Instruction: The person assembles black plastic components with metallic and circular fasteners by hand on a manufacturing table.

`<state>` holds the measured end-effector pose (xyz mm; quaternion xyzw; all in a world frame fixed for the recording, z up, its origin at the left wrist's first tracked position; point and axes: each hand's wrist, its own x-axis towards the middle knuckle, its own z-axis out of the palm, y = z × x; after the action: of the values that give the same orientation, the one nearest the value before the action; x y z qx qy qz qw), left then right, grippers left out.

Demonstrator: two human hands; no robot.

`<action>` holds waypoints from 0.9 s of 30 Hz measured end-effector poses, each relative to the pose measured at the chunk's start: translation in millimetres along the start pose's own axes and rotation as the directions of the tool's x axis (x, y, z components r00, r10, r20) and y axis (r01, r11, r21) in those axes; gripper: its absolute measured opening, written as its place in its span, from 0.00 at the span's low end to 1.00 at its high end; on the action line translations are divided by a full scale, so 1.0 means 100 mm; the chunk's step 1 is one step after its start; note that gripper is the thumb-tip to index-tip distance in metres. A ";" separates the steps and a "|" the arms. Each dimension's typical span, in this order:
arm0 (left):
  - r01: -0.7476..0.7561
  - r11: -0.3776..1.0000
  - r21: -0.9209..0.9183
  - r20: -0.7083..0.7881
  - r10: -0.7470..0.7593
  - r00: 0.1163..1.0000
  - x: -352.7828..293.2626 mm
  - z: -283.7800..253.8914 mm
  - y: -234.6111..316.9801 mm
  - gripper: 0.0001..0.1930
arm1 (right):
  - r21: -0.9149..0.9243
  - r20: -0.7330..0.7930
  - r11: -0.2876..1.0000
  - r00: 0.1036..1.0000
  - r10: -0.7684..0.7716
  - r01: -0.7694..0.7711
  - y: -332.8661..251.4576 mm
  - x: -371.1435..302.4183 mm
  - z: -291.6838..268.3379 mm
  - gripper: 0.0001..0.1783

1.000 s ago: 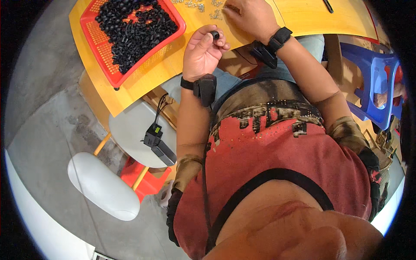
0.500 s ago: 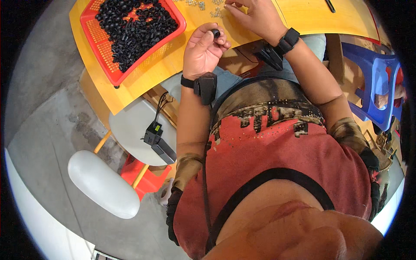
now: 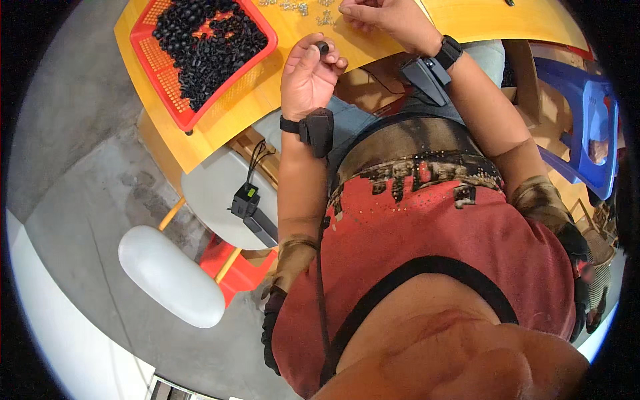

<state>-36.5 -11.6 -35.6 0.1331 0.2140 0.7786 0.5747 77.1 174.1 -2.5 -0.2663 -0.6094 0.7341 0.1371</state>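
Note:
Palm up over the front edge of the yellow table [image 3: 230, 130], my left hand [image 3: 308, 79] is closed on a small round black plastic part [image 3: 323, 47], pinched between thumb and fingers. To its right, my right hand [image 3: 399, 25] is over the table, with thumb and fingers drawn together near the small metal pieces. Whatever sits between those fingertips, if anything, is hidden. Several small shiny metal pieces [image 3: 325, 18] lie loose on the tabletop between and beyond my hands. Left of my left hand stands a red plastic basket [image 3: 227, 90] holding many small black plastic parts [image 3: 212, 60].
A grey round stool seat [image 3: 217, 200] with a black device [image 3: 248, 200] on it stands below the table's left corner. Nearby are a pale padded backrest [image 3: 172, 277] and a red plastic stool [image 3: 233, 280]. A blue plastic chair [image 3: 590, 137] stands at the right.
My right wrist has turned, so more of the device strapped to it shows. The view has shifted slightly. My left hand still holds the black part.

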 end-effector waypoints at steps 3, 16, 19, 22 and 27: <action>-0.008 1.000 0.004 -0.009 0.008 1.000 -0.01 0.00 0.01 0.13 | 0.159 0.024 0.986 0.999 0.046 -0.050 0.03 0.01 -0.01 0.07; -0.005 1.000 -0.021 0.030 0.006 1.000 0.01 -0.01 -0.01 0.13 | -0.793 0.211 0.381 0.801 -0.560 0.475 -0.06 0.10 0.12 0.09; -0.003 1.000 -0.012 0.021 0.003 1.000 0.00 0.00 0.00 0.13 | -0.806 0.231 0.339 0.785 -0.575 0.485 -0.09 0.08 0.12 0.09; -0.004 1.000 -0.014 0.032 0.005 0.999 0.00 0.00 0.00 0.13 | -0.797 0.226 0.345 0.774 -0.591 0.496 -0.15 0.02 0.12 0.08; -0.006 1.000 -0.015 0.039 0.006 0.999 0.02 -0.01 -0.02 0.13 | -0.729 0.261 0.401 0.766 -0.587 0.555 -0.19 0.00 0.21 0.06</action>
<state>-36.1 -10.0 -37.7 0.1447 0.1966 0.7791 0.5774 62.7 161.0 18.3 -0.0869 -0.9124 0.3017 0.2626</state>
